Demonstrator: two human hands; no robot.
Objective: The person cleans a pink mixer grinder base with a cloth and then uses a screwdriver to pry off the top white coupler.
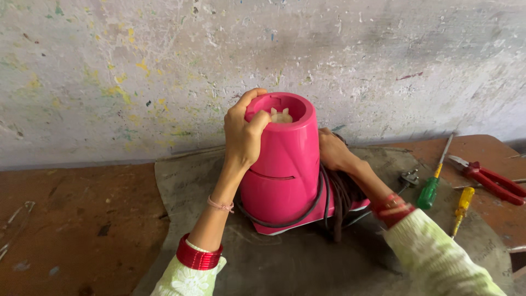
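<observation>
A pink blender base [285, 164] stands upright on a grey mat [307, 257] against a paint-flecked wall. A white coupler shows in its open top. A dark power cord [334, 197] is wound around its lower body. My left hand [244, 131] grips the top rim on the left side, thumb over the edge. On the right side, my right hand [333, 151] presses against the body just above the cord coils; its fingers are hidden behind the base.
To the right lie a green-handled screwdriver [430, 189], a yellow-handled screwdriver [462, 205], red-handled pliers [493, 181] and the cord's plug [408, 177]. The mat rests on a worn reddish-brown floor [76, 225]. Red bangles sit on both wrists.
</observation>
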